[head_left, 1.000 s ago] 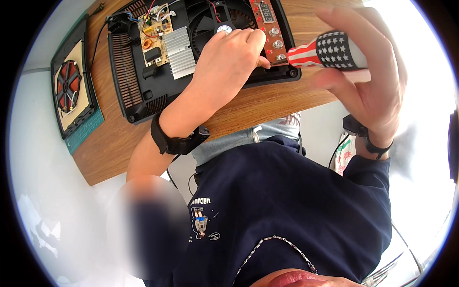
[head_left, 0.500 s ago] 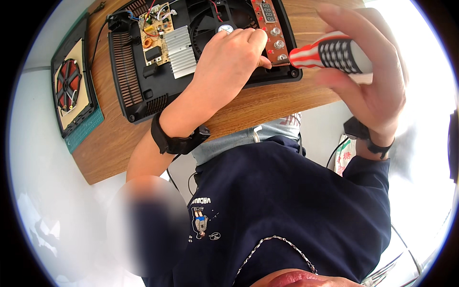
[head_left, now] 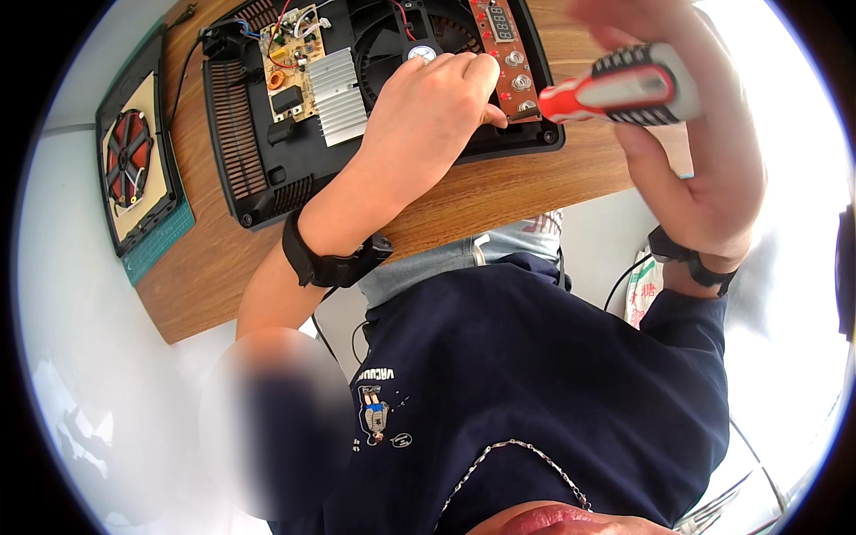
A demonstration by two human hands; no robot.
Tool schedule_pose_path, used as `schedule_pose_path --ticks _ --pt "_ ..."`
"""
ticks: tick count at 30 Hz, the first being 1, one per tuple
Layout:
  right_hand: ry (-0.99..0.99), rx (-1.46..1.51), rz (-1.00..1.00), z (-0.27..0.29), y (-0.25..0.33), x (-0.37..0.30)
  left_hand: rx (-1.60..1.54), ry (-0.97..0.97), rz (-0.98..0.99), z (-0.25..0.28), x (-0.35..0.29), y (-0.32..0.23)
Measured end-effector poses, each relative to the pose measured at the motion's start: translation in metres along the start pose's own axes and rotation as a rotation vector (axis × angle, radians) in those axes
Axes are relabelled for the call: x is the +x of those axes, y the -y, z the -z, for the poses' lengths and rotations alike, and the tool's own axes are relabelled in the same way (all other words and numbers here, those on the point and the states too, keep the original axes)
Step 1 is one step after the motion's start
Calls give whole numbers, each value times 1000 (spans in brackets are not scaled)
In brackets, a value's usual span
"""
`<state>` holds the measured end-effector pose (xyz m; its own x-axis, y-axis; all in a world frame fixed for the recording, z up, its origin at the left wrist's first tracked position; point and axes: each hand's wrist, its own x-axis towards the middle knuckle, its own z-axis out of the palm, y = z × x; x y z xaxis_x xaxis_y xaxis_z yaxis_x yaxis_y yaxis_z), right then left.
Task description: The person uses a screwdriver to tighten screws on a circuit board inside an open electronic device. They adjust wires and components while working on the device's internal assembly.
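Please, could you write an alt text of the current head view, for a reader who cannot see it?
A person's right hand curls around a red, grey and black screwdriver at an open black appliance casing, the tool's tip near the left hand. Inside show a red-brown circuit board, a silver heat sink and a fan.

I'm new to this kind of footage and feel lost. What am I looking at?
No machine is working here: these are a person's bare hands, seen from above by a head-worn fisheye camera, which bends straight edges. On the wooden table lies an open black casing holding a circuit board and a ribbed metal block. At left, a round coil panel overlaps a green mat. The right hand curls around a screwdriver; its shaft ends beside the left hand.
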<state>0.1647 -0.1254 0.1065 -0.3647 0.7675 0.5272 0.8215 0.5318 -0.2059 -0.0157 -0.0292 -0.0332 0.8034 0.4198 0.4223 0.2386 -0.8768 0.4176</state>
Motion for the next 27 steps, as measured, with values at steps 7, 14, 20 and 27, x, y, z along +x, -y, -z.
schedule_pose_path --ticks 7,14,20,27 --pt "-256 178 131 -32 -28 -5 8 -13 -2 2 -2 1" --pt "-168 -11 63 -9 -18 -6 14 -13 -8 1 0 0" --pt "41 19 -75 6 -7 -7 9 -5 0 2 -1 1" --pt "29 144 -169 7 -2 -6 53 -33 -29 -1 -2 3"
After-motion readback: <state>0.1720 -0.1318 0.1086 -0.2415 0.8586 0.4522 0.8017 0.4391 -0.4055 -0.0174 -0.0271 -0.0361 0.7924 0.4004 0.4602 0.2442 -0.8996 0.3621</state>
